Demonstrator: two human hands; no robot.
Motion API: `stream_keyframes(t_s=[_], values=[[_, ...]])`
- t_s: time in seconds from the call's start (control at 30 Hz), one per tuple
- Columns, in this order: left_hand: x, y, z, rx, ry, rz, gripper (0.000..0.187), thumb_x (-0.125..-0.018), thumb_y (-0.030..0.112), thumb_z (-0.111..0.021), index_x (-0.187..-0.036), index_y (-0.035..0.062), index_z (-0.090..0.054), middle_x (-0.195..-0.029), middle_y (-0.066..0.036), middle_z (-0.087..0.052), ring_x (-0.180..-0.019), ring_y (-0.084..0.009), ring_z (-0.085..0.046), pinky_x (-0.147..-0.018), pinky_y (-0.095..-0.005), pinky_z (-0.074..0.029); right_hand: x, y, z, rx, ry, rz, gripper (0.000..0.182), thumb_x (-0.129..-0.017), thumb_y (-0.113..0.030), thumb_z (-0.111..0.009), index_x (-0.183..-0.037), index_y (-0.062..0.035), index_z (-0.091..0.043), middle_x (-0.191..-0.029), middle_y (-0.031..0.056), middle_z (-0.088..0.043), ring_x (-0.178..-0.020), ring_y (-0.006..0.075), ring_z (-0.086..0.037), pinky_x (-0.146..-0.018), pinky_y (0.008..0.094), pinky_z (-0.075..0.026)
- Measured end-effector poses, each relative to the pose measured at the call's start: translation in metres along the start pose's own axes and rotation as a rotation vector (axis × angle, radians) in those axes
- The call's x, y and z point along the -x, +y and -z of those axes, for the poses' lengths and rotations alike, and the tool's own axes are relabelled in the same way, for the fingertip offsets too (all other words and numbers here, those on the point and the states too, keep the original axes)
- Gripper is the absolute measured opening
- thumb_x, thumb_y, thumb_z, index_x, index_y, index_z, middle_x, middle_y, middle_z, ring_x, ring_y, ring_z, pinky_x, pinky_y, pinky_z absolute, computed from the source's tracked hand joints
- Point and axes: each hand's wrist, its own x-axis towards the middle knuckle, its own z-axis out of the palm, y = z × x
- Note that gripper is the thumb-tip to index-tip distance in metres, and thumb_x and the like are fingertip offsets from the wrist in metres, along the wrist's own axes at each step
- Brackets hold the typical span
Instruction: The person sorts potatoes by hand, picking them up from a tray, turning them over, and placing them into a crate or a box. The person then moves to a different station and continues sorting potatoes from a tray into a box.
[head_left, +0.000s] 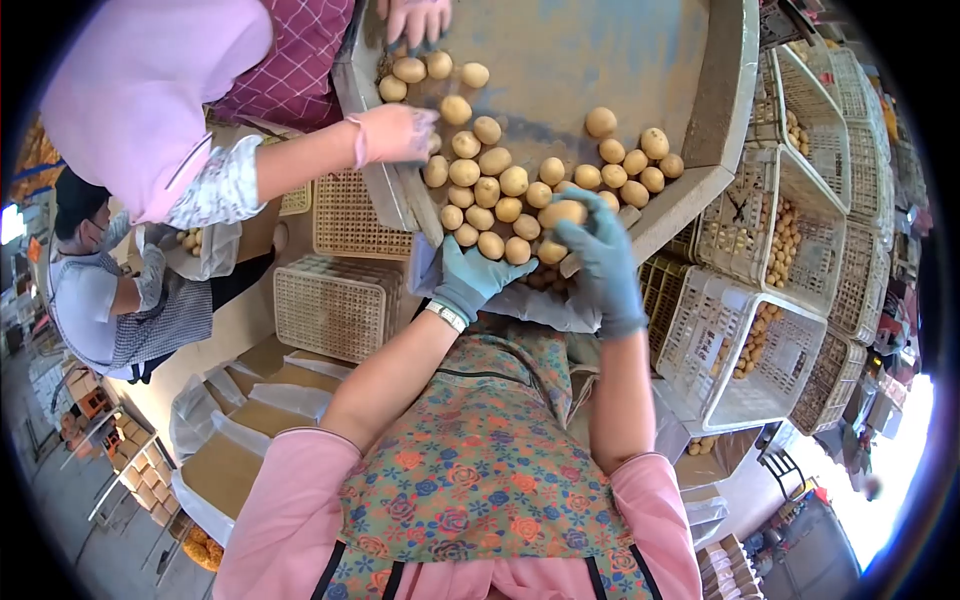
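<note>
Many round yellow-brown potatoes [514,181] lie at the near end of a sloping sorting tray [570,60]. My left hand [470,283], in a blue-grey glove, rests at the tray's open mouth with its fingers stretched out against the lowest potatoes. My right hand [604,255], gloved the same way, curls its fingers around one larger potato [563,213] just above the others. Below the mouth, a few potatoes show in a lined container [540,300], partly hidden by my hands.
A co-worker in pink [160,90] reaches over the tray from the left, one gloved hand [392,134] near the potatoes. Another person [90,290] stands farther left. White plastic crates [745,345], some holding potatoes, are stacked right; more crates [335,310] and lined boxes [225,450] stand left.
</note>
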Motion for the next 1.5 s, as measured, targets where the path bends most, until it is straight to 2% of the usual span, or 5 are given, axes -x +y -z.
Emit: stream_keyframes(t_s=[0.07,0.2,0.47,1.2,1.5], values=[[0.004,-0.003,-0.003,-0.154,0.104,-0.003,0.078,-0.098,0.068,-0.040,-0.161,0.0218,-0.033,-0.167,-0.011,-0.032,-0.153,-0.0415,-0.030,-0.111,-0.0749,-0.034,0.011,-0.038,0.035,0.445,0.309,0.202,0.033,-0.102,-0.014,-0.063,-0.133,-0.0021,-0.061,-0.118,0.0096,-0.071,-0.110,0.0191,-0.069,-0.108,0.0388,-0.053],[0.005,-0.005,-0.008,-0.115,0.153,-0.011,0.078,-0.099,0.069,-0.039,-0.161,0.0228,-0.033,-0.168,-0.011,-0.030,-0.153,-0.0423,-0.029,-0.112,-0.0771,-0.030,0.007,-0.022,0.169,-0.987,0.304,0.643,0.046,-0.106,-0.034,-0.061,-0.141,-0.0044,-0.058,-0.130,0.0141,-0.069,-0.116,0.0263,-0.068,-0.112,0.0441,-0.050],[0.010,-0.004,-0.007,-0.167,0.056,-0.018,0.072,-0.104,0.062,-0.036,-0.162,0.0200,-0.030,-0.169,-0.012,-0.028,-0.154,-0.0411,-0.028,-0.116,-0.0764,-0.029,0.000,0.041,0.050,1.481,0.465,0.763,0.024,-0.090,-0.015,-0.070,-0.113,-0.0136,-0.075,-0.119,0.0020,-0.073,-0.118,0.0241,-0.063,-0.112,0.0473,-0.041],[0.012,-0.001,0.012,-0.311,0.142,-0.089,0.081,-0.100,0.069,-0.028,-0.165,0.0211,-0.028,-0.168,-0.012,-0.033,-0.151,-0.0387,-0.035,-0.123,-0.0611,-0.029,-0.078,0.085,-0.114,1.672,0.140,0.196,0.066,-0.091,-0.023,-0.069,-0.150,-0.0071,-0.044,-0.106,0.0098,-0.066,-0.088,0.0223,-0.069,-0.069,0.0391,-0.057],[0.010,-0.001,-0.011,-0.175,0.248,-0.072,0.073,-0.101,0.065,-0.035,-0.158,0.0201,-0.040,-0.163,-0.015,-0.039,-0.147,-0.0414,-0.041,-0.113,-0.0665,-0.040,-0.057,0.066,-0.061,0.481,0.041,0.202,0.043,-0.095,-0.022,-0.065,-0.135,-0.0068,-0.061,-0.127,0.0115,-0.065,-0.123,0.0277,-0.063,-0.101,0.0412,-0.052]])
